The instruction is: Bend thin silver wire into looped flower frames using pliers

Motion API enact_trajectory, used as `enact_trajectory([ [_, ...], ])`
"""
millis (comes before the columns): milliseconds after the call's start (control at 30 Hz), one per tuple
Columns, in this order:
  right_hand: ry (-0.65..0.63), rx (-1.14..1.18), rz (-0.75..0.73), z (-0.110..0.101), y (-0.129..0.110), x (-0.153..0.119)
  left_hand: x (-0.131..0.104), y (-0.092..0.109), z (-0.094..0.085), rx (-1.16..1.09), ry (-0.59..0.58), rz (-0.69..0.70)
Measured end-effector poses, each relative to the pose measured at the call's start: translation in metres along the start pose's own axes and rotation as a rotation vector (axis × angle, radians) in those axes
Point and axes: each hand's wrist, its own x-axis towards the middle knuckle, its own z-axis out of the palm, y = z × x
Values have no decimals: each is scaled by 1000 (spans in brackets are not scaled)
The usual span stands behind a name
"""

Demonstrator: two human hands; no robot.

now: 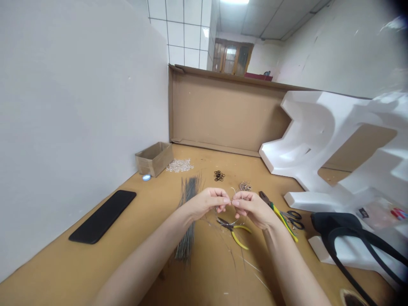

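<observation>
Fingertips pinched, my left hand (212, 199) and my right hand (251, 207) meet over the table, holding a thin wire loop (236, 221) between them. The loop hangs below the fingers, and a loose wire end sticks up between the hands. The fingers hide the spot where they grip it. Just beneath lie small pliers with yellow handles (239, 239), jaws toward my left hand. Under my left forearm runs a bundle of straight grey wires (185, 244). Beyond my right hand sits a little heap of metal rings (245, 186).
Larger yellow-green pliers (283, 221) and scissors (296, 215) lie at right, beside white foam (304, 202) and a black strap (339, 238). Farther back are black rings (219, 175), clear pieces (180, 165) and a cardboard box (149, 165). A black slab (103, 216) lies left.
</observation>
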Motion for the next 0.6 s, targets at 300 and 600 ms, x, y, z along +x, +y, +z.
enact_trajectory([
  [300,83,-135,-41,2,-2,-2,1,-3,0,56,-24,67],
  [600,51,-345,-86,-5,-9,-7,-2,7,-6,215,31,45],
])
